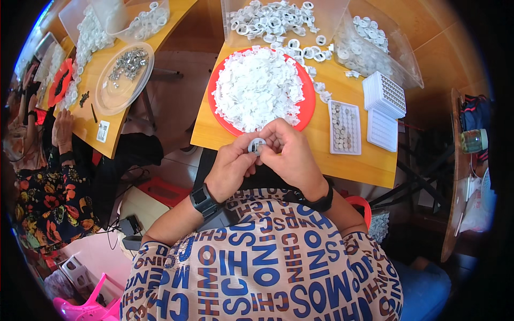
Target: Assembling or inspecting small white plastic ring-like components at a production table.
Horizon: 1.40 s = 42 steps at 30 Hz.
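Between my two hands, just in front of the table edge, is a small round white plastic part (257, 144) with a dark slot. My left hand (231, 166) pinches it from the left side. The fingers of my right hand (286, 158) close on its right side, the thumb pressed to its face. Beyond my fingers a red round tray (309, 107) bears a large heap of small white plastic pieces (257, 85). To the right lies a white tray (354, 120) partly filled with round silvery discs (338, 128).
Stacked white trays (383, 93) and a single white tray (382, 130) sit at the table's right. Clear bins (375, 59) and loose white rings (308, 52) are at the back. On the left, a co-worker's hand (63, 128) rests by another table (110, 142) holding a round lid (107, 88) with metal parts.
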Available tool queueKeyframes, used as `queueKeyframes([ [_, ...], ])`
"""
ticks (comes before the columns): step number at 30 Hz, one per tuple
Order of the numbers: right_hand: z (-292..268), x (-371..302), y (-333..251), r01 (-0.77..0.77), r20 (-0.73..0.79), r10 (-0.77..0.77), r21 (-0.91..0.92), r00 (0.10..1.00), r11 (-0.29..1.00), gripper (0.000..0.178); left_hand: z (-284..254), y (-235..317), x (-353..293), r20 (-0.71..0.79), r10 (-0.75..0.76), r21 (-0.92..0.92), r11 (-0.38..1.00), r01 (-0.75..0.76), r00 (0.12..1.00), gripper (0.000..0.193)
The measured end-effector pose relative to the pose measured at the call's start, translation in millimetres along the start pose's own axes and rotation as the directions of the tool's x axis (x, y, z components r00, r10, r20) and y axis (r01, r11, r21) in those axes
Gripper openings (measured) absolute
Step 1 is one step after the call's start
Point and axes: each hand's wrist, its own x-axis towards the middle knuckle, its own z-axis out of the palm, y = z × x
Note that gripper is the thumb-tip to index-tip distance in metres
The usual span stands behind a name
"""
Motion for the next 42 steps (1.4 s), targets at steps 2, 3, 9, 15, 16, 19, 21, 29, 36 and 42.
queueKeyframes([
  [2, 0, 1, -2, -0.007, 0.007, 0.007, -0.012, 1.0, 1.0, 0.016, 0, 2, 1, -0.001, -0.036, -0.032, 0.999, 0.035, 0.999, 0.041],
  [3, -1, 2, -3, -0.015, 0.017, 0.015, -0.023, 1.0, 1.0, 0.015, 0, 1, 1, -0.001, -0.031, -0.032, 0.999, 0.031, 1.0, 0.041],
  [9, -3, 2, -1, -0.055, 0.131, 0.02, 0.269, 0.991, 0.962, 0.01, -5, -5, 3, 0.052, -0.019, -0.439, 0.897, 0.04, 0.998, 0.037],
  [15, 1, 3, -4, -0.025, 0.115, -0.005, 0.258, 0.993, 0.966, 0.012, -9, -5, 3, 0.056, -0.007, -0.525, 0.851, 0.035, 0.998, 0.038],
  [16, 2, 2, -7, -0.011, 0.127, -0.02, 0.238, 0.992, 0.971, 0.013, -8, -2, 2, 0.041, -0.024, -0.504, 0.863, 0.041, 0.999, 0.039],
  [19, 6, 4, -17, 0.014, 0.06, -0.018, 0.065, 0.998, 0.998, 0.015, -11, -6, 4, 0.039, -0.029, -0.471, 0.881, 0.044, 0.999, 0.041],
  [21, 7, 4, -14, 0.029, 0.051, -0.03, 0.015, 0.998, 0.999, 0.015, -12, -8, 5, 0.056, -0.015, -0.462, 0.886, 0.039, 0.998, 0.042],
  [29, 11, 3, -8, 0.084, 0.002, -0.084, -0.16, 0.996, 0.984, 0.015, -13, -14, 2, 0.076, -0.016, -0.465, 0.884, 0.05, 0.997, 0.04],
  [36, 15, 3, -14, 0.192, -0.021, -0.206, -0.279, 0.978, 0.941, 0.016, -14, -11, 0, 0.069, -0.012, -0.42, 0.907, 0.04, 0.998, 0.038],
  [42, -12, 21, -20, 0.137, -0.119, -0.189, -0.353, 0.975, 0.925, 0.016, -22, -11, 0, 0.058, 0.005, -0.49, 0.871, 0.024, 0.998, 0.037],
])
